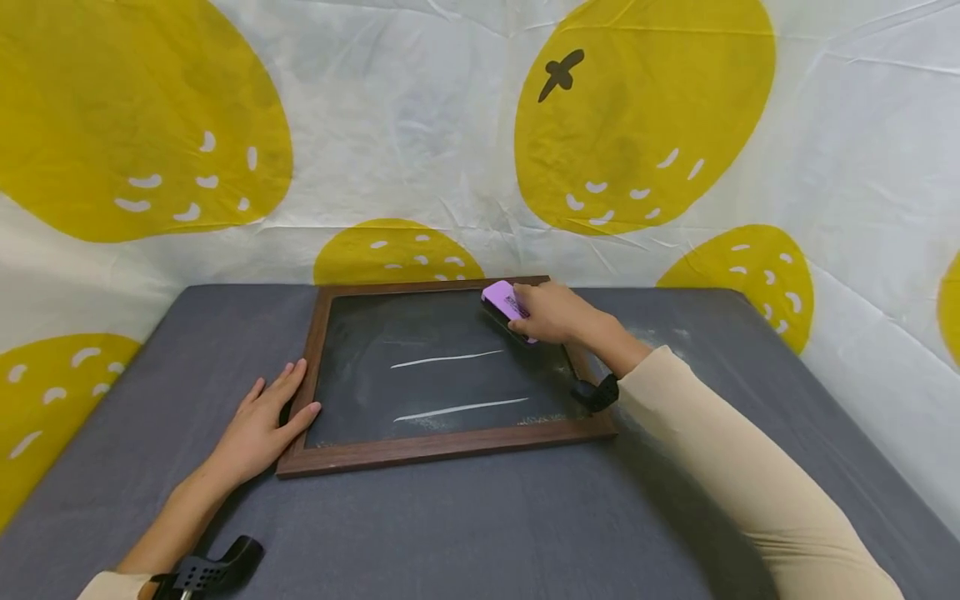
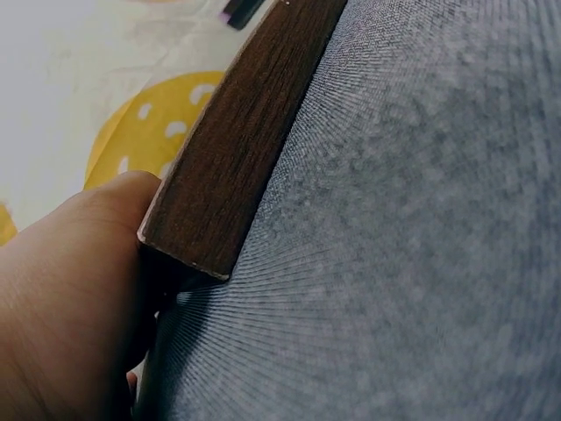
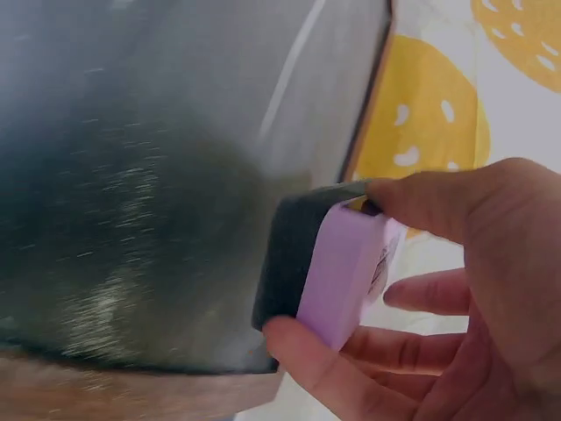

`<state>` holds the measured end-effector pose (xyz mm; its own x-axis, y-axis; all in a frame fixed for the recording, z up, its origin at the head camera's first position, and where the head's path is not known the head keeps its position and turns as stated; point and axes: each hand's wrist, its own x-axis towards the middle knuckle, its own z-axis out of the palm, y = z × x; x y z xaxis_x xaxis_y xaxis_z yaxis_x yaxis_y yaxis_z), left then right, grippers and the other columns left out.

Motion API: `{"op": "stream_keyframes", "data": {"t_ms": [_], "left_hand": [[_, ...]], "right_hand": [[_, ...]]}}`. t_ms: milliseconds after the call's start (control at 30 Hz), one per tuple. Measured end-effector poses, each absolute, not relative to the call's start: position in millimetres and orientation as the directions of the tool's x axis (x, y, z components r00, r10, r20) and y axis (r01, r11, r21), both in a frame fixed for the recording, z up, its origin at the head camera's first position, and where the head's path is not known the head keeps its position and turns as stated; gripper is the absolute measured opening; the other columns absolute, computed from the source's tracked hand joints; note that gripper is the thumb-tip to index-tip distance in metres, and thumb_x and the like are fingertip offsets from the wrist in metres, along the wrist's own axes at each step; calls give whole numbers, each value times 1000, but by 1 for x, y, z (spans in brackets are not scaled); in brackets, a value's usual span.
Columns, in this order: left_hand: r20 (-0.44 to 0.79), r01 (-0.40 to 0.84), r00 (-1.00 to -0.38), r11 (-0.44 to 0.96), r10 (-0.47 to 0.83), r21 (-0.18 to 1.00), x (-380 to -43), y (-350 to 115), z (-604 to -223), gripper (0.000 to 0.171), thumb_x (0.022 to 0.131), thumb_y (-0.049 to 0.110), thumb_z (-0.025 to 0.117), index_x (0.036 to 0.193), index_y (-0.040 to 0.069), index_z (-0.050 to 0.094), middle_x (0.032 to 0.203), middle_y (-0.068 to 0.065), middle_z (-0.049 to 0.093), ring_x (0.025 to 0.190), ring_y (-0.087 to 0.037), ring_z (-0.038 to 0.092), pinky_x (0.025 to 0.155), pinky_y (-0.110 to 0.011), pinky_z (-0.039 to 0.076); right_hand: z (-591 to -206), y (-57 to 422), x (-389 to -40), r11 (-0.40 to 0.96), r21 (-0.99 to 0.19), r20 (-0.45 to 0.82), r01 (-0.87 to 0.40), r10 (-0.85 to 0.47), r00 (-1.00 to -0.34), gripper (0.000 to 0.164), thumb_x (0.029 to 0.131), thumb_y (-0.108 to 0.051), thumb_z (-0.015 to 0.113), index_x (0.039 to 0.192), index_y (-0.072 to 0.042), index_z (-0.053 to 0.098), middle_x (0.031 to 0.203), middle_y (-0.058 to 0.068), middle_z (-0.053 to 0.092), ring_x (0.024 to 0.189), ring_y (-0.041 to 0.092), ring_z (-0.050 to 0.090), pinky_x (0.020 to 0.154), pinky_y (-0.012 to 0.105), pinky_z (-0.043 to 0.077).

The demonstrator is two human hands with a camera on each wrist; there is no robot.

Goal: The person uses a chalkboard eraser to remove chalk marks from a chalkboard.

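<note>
Purple along its back, an eraser sits inside the grip of the right hand, whose digits pinch it from opposite sides. In the right wrist view its dark pad faces away from the palm. The eraser is tilted, over the far right part of a chalkboard; whether the pad touches the surface, I cannot tell. Two white chalk lines cross the chalkboard one above the other, both nearer the person than the eraser, with pale dust close to the near edge.

At the opposite side, the left hand has a wide grip, its fingers extended against the outer edge of the brown frame and the thumb resting on top, well apart from the eraser. The chalkboard lies on a desk covered in grey cloth; behind hangs a white sheet printed with large yellow shapes.
</note>
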<state>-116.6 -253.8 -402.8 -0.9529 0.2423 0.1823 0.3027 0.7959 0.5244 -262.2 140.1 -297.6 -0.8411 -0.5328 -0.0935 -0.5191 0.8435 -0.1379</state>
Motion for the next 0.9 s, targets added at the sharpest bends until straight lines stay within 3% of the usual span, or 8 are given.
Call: {"op": "stream_keyframes", "data": {"t_ms": [167,267,433,700,900], "left_hand": [[196,316,-948,787,250,530,-119,-254,-403,73,98,35,55,150,-3,21,150,-29,24,139,-43,22,114,-51,0],[201,319,-947,785,249,532,-118,-254,-404,72,98,34,55,150,-4,22,149,-30,25,138,-44,23,114,-52,1],[203,317,-948,786,246,531,-118,-255,-404,73,98,35,55,150,-4,22,149,-30,25,138,-44,23,114,-53,1],[201,311,-950,800,241,514,-120,-251,-401,72,98,35,54,149,-5,22,148,-31,26,137,-44,24,113,-54,2],[224,311,-948,804,225,508,-118,-251,-402,72,98,33,56,148,-7,24,147,-32,28,136,-45,26,114,-54,4]], "right_hand": [[-306,148,-255,885,-227,-162,-406,-445,-881,37,91,-32,64,111,-3,52,71,8,51,54,18,55,48,29,45],[-313,148,-254,892,-277,-204,-357,-417,-886,45,91,-32,64,121,-3,50,73,10,54,49,18,60,44,27,50],[-319,144,-253,899,-260,-228,-352,-412,-882,53,90,-34,65,127,0,48,73,9,57,47,18,60,43,27,49],[-329,150,-255,891,-150,-89,-428,-443,-892,56,86,-42,65,120,1,54,74,7,56,63,21,54,53,31,41],[-338,145,-257,871,-156,-16,-466,-474,-880,50,85,-41,65,113,-1,56,73,4,56,65,21,53,59,35,40]]}}
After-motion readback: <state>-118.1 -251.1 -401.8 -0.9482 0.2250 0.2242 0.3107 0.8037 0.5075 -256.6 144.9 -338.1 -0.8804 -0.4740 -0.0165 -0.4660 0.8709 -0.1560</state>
